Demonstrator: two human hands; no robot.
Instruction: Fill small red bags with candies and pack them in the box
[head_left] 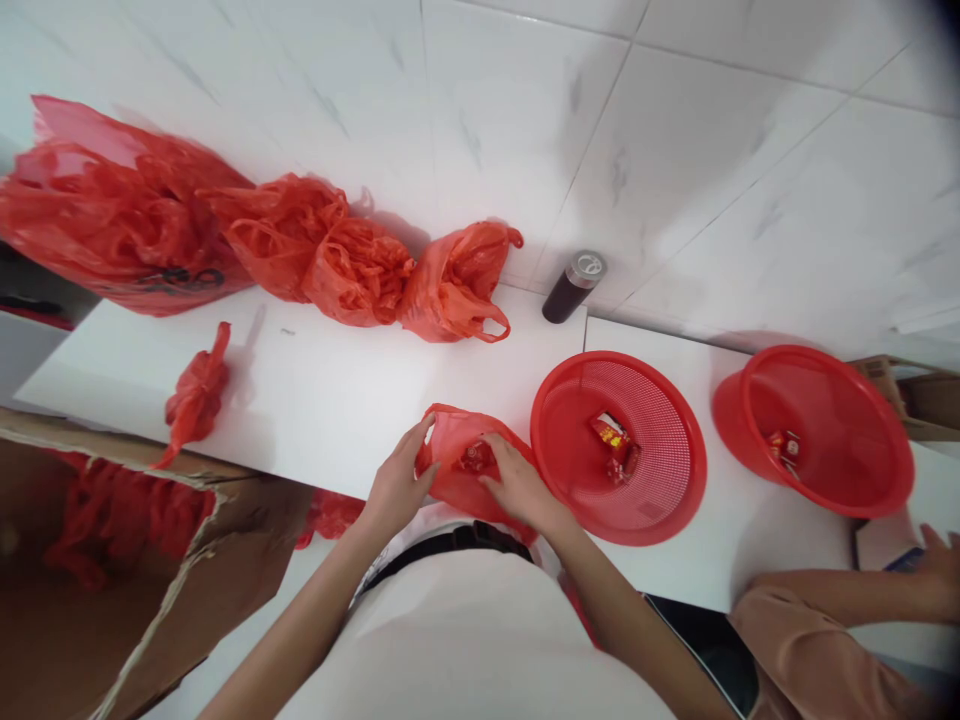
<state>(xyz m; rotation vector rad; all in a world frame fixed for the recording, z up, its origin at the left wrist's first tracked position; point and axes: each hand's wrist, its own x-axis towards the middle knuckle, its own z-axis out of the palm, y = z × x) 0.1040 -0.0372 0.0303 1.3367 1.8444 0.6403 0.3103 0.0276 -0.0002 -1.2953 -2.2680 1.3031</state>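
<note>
Centrally, both hands meet at a red bag (450, 487), which lies at the near edge of the counter (330, 400), close against the person's body. The left hand (397, 480) comes in from below with the forearm slanting inward; its thumb and fingers pinch the left side of the bag's mouth. The right hand (523, 487) mirrors this slant, palm down, thumb and fingers parted and curved over the bag's right side; whether it grips film or the packet (474, 457) seen between the hands cannot be told.

To the right, the rim of a mesh basket (574, 450) stands just beside the bag and right hand, bounding movement on that side. A second basket (840, 430) stands farther right, near a co-worker's arm (847, 597).

To the left, white surface stretches from the left hand to a tied bundle (199, 393), giving lateral room; below it, the torn edge of a carton (240, 560) adjoins the counter. Forward, a further strip of white separates the hands from filled bags (360, 270) and a bottle (568, 290) along the wall (480, 110).
</note>
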